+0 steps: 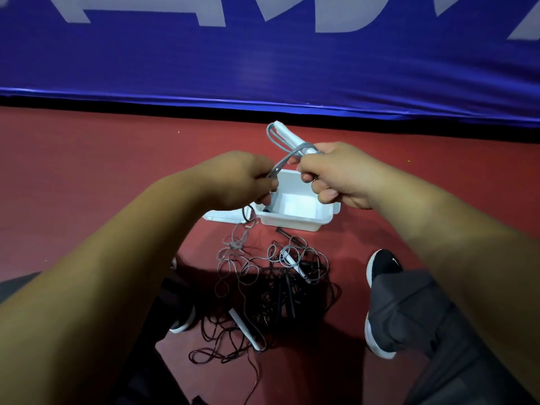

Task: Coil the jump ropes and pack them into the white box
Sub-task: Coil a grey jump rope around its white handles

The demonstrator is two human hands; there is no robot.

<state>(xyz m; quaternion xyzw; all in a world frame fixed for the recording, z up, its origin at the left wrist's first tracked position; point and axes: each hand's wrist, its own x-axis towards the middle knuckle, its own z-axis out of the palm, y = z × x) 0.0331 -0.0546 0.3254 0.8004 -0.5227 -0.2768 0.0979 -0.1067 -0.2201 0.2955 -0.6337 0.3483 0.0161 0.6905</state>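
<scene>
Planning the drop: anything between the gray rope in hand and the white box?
Nothing visible. The white box sits open just below the hands, its lid off beside it. The gray rope, gripped by the left hand and right hand, trails into the floor tangle.

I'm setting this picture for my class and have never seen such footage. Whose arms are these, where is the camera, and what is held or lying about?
No machine here: a person wears one camera on the head, looking down at their own arms. The left hand grips a grey jump rope; the right hand holds its white handle with looped cord. Below them a white box stands on the red floor, next to a tangle of ropes and a black shoe.
</scene>
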